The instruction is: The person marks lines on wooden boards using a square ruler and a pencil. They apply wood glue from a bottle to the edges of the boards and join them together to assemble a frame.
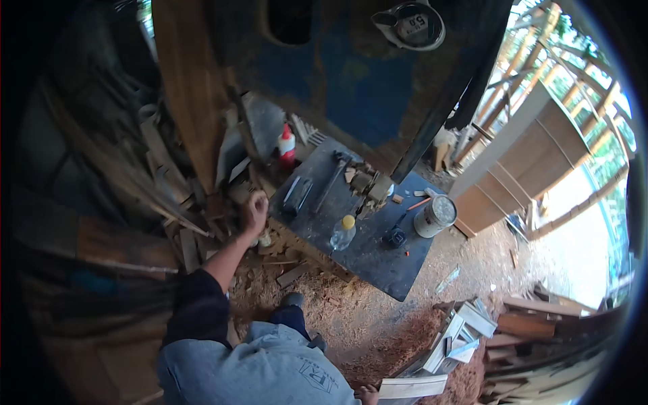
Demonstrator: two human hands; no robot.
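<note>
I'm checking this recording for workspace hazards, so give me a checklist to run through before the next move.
1. Left hand empty: cannot tell; it is curled near the dark tabletop's left edge.
2. Right hand grip on the pale board: cannot tell; the lower picture edge cuts it off.
3. Clear plastic bottle capped: ok, yellow cap on.
4. Tape measure resting on the tabletop: ok.
5. Floor free of litter: not ok, shavings and wood scraps lie about.

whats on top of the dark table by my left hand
On the dark table: a yellow-capped bottle, pale bucket and orange stick, among others. The blue-patched surface above hides part of its far side; anything there can't be seen.
</note>
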